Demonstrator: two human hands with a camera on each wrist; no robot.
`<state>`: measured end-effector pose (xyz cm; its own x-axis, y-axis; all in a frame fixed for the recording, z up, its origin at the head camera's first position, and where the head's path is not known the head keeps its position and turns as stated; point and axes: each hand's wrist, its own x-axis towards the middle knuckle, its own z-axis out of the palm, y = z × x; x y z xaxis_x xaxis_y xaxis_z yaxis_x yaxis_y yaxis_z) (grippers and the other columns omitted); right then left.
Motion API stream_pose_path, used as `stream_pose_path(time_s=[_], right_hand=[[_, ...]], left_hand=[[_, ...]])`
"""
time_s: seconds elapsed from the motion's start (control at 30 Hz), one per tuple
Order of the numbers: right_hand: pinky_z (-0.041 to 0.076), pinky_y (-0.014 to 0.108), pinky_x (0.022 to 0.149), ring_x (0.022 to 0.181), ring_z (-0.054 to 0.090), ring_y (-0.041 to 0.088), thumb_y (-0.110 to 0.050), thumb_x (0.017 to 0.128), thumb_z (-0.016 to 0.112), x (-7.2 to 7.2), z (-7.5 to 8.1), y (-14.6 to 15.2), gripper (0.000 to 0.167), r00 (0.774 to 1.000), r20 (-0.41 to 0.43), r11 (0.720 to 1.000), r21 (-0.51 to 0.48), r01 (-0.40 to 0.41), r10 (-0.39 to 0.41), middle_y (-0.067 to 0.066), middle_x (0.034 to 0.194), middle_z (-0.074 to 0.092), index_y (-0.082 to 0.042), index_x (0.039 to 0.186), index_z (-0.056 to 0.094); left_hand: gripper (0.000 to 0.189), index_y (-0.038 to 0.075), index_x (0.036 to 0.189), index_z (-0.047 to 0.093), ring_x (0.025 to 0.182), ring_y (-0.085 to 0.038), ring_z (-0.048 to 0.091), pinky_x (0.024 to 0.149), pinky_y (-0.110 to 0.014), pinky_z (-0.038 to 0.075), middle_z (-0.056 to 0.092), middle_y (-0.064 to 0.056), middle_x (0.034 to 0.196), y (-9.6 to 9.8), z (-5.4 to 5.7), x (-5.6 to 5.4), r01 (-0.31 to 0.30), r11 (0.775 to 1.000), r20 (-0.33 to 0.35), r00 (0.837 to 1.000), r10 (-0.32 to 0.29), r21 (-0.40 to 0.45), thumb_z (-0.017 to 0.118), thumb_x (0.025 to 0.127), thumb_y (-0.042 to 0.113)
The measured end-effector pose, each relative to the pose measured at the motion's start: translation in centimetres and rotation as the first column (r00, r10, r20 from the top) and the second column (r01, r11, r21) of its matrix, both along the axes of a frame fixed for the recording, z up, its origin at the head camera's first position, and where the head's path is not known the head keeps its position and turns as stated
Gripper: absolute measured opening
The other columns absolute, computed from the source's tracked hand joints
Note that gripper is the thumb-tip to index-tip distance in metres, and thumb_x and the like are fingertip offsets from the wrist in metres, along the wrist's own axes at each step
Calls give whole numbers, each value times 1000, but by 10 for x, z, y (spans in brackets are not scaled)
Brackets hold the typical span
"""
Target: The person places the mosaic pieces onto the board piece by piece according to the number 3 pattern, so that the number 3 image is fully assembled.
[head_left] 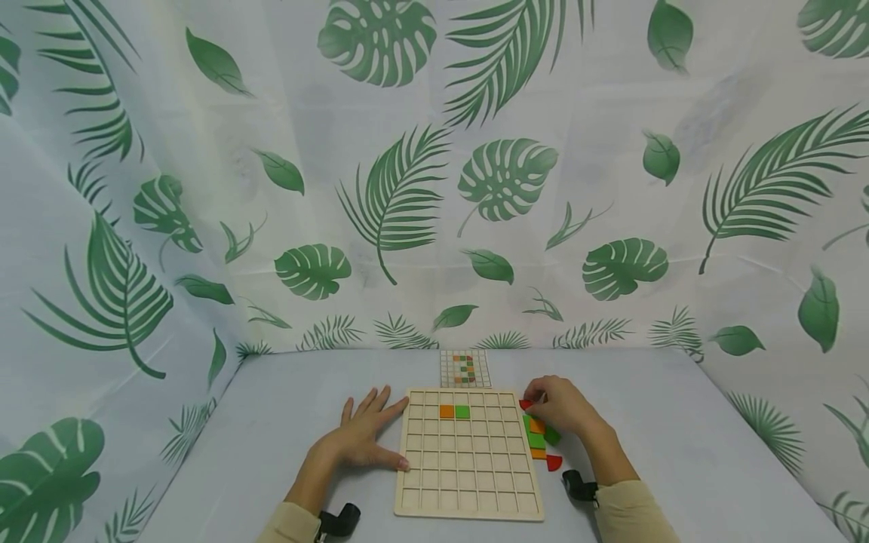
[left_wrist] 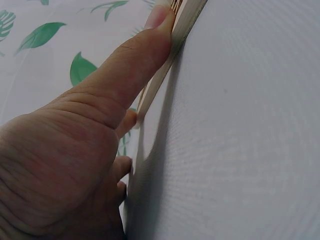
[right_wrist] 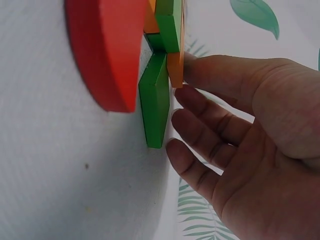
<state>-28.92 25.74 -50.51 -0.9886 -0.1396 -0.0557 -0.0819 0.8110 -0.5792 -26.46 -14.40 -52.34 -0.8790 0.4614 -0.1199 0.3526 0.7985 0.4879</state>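
Observation:
A pale wooden grid board [head_left: 468, 478] lies on the table, with an orange square tile [head_left: 446, 412] and a green square tile [head_left: 462, 412] side by side in its upper cells. Spread fingers of my left hand [head_left: 360, 437] rest along the board's left edge; in the left wrist view its thumb [left_wrist: 135, 65] presses on the rim. At the board's upper right corner, my right hand [head_left: 563, 403] pinches a red tile [head_left: 525, 405] between thumb and index finger. Beneath that hand lie stacked green tiles [head_left: 536, 441] and orange tiles [head_left: 538, 454]; the right wrist view hides the pinched tile.
Behind the board lies a small printed grid card [head_left: 465, 369] with a coloured pattern. A red quarter-round tile [head_left: 554, 462] sits right of the board, near the stack. A leaf-patterned cloth [head_left: 407, 226] hangs behind the table.

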Motion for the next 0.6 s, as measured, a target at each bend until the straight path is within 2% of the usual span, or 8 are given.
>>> stream_pose_path(time_s=[0.17, 0.33, 0.47, 0.6], right_hand=[[53, 32, 70, 78, 57, 20, -6, 88, 78, -1, -1, 0, 15, 1000, -10, 1000, -9, -1, 1, 1, 87, 66, -14, 91, 66], [52, 32, 70, 77, 57, 20, -6, 89, 76, -2, -2, 0, 14, 999, -35, 1000, -15, 6, -6, 0, 84, 65, -14, 90, 66], [54, 35, 76, 82, 58, 20, -6, 93, 73, -4, -2, -1, 10, 995, -97, 1000, -7, 25, -26, 1, 89, 67, -15, 93, 68], [59, 45, 88, 91, 60, 22, -3, 94, 70, -3, 0, -2, 11, 984, -172, 999, -23, 37, -40, 4, 99, 69, -13, 100, 70]], left_hand=[[115, 28, 164, 34, 162, -43, 5, 122, -76, -5, 13, -18, 175, 0, 0, 0, 1, 1000, -2, 1000, -1, -2, 85, 70, 70], [115, 28, 164, 34, 162, -42, 5, 122, -76, -4, 13, -18, 175, 0, -2, -1, 2, 1000, -5, 1000, -2, -7, 85, 70, 71], [115, 28, 164, 34, 162, -42, 6, 122, -76, -4, 14, -17, 175, 0, -1, -1, 0, 1000, -5, 1000, 0, -6, 85, 70, 71], [115, 28, 164, 34, 162, -42, 6, 122, -77, -4, 14, -17, 175, 0, -1, 0, 1, 1000, -6, 1000, -1, -5, 85, 70, 70]])
